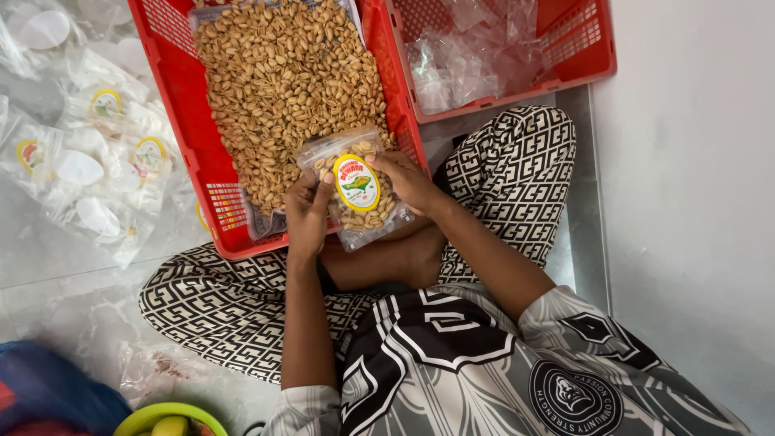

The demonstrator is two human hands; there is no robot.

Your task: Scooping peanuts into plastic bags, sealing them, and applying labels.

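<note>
One person sits cross-legged on the pale floor [48,274], seen from above, both hands raised over the near edge of a crate. Two red plastic crates are in view. The nearer crate [173,97] carries a clear liner heaped with loose shelled peanuts [282,73]; the second crate [581,40], to its right and touching it at the rim, holds crumpled empty clear bags [460,56], too tangled to count. One filled pouch [355,190] is in hand: a clear bag of peanuts bearing one oval yellow-and-red label [356,183], held tilted over the near rim of the nearer crate, just above the person's crossed feet. The left hand [308,211] is closed on the pouch's left side, thumb on the front face. The right hand [410,179] is closed on its upper right corner, fingers curled over the top edge. On the floor to the left of the nearer crate lies a loose spread of empty labelled pouches [97,161]; at least three oval labels show face up, and several more pouches show white backs, the full number not countable. At the lower left corner are one green bowl [165,416] with yellow fruit in it and one dark blue cloth [48,396]. A white wall [694,202] bounds the right side.
</note>
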